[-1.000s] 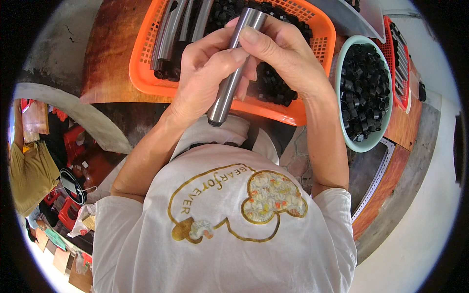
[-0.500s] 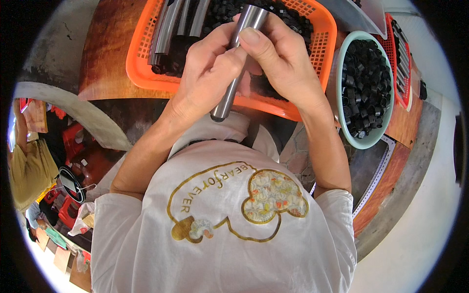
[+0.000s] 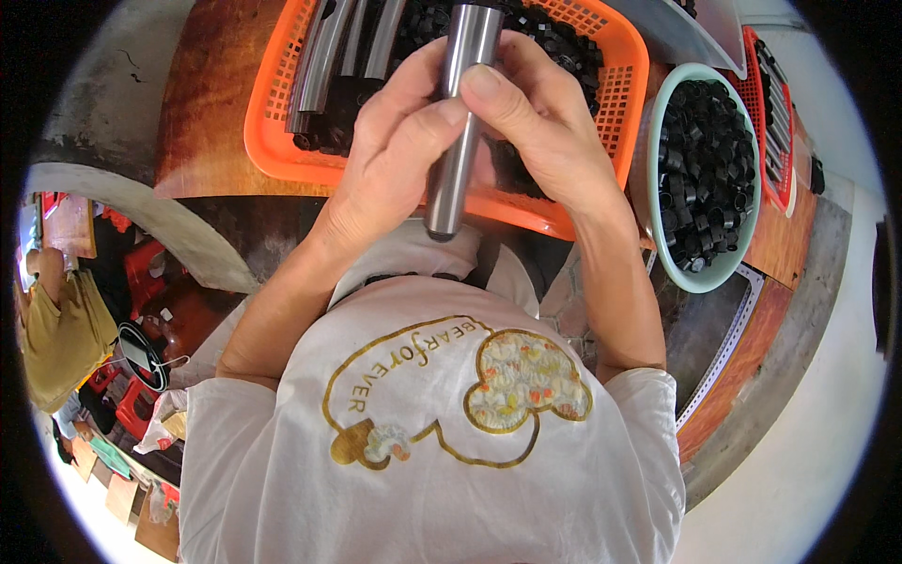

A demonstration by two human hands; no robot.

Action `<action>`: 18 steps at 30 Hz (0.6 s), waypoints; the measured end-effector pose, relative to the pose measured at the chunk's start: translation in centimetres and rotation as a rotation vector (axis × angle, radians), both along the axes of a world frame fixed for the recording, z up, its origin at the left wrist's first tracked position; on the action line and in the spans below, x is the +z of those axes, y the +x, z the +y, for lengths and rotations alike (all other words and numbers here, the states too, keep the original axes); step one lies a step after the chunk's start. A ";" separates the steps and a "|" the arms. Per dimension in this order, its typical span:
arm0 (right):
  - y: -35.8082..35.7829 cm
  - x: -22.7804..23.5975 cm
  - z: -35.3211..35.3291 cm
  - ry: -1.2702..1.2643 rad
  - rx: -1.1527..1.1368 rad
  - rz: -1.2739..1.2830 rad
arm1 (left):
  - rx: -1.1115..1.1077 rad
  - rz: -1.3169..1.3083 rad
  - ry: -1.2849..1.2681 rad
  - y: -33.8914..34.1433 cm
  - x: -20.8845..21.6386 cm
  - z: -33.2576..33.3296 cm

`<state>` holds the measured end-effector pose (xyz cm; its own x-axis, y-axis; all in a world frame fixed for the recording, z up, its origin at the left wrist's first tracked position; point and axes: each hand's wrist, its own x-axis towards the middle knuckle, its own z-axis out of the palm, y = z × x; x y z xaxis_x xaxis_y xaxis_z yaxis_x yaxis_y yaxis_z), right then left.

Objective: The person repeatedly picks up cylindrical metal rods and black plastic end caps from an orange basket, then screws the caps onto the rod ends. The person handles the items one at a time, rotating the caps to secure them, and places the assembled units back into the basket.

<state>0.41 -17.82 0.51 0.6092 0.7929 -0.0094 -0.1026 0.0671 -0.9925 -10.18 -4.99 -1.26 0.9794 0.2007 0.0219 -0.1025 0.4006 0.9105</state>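
A person in a white T-shirt (image 3: 442,442) with a gold outline print grips a steel tube (image 3: 458,122) with both hands above an orange basket. Nearest the body, the tube's lower end pokes out bare just below the fingers, hanging over the shirt collar; the tube runs nearly upright, tilted slightly, its open top end rising past the fingertips. The left hand (image 3: 390,164) wraps the tube from the left, its fingers (image 3: 413,89) clenched around the shaft, its thumb lying across the front. The right hand (image 3: 545,141) closes on it from the right, thumb pressed against the metal just beside the left thumb, so both sets of fingers are grasping the same tube. Behind and beneath the fingers sits the orange plastic basket (image 3: 625,89) on a worn wooden desk (image 3: 202,103); beyond the left-hand fingers, more steel tubes (image 3: 329,52) lie side by side in it, and black ring-shaped parts (image 3: 554,42) fill the part beyond the right-hand fingers. Well to the right of the fingers stands a pale green bowl (image 3: 719,273) heaped with the same kind of black rings. Farther right still, a red tray (image 3: 756,89) touches the bowl's rim.
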 end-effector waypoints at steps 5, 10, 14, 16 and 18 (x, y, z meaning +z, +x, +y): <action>0.1 -0.1 -0.7 0.017 -0.013 0.236 | 0.027 -0.059 0.129 0.6 -0.3 -0.8; 0.3 -0.4 -1.1 0.109 0.023 0.358 | 0.126 0.039 0.153 0.8 -0.5 -1.2; 0.3 -0.1 -0.9 0.131 0.011 0.353 | 0.068 0.038 0.277 1.0 -0.6 -0.9; 0.1 0.0 -0.4 0.132 -0.041 0.261 | 0.136 0.040 0.428 1.1 -0.5 -1.2; -0.2 -0.2 0.1 0.145 -0.105 0.228 | 0.208 0.058 0.456 1.0 -0.4 -1.5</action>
<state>0.24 -17.75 0.34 0.6835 0.7285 -0.0470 -0.3072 0.2287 -0.9237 -9.17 -6.44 -1.61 0.9219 0.3746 0.0991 -0.0815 -0.0626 0.9947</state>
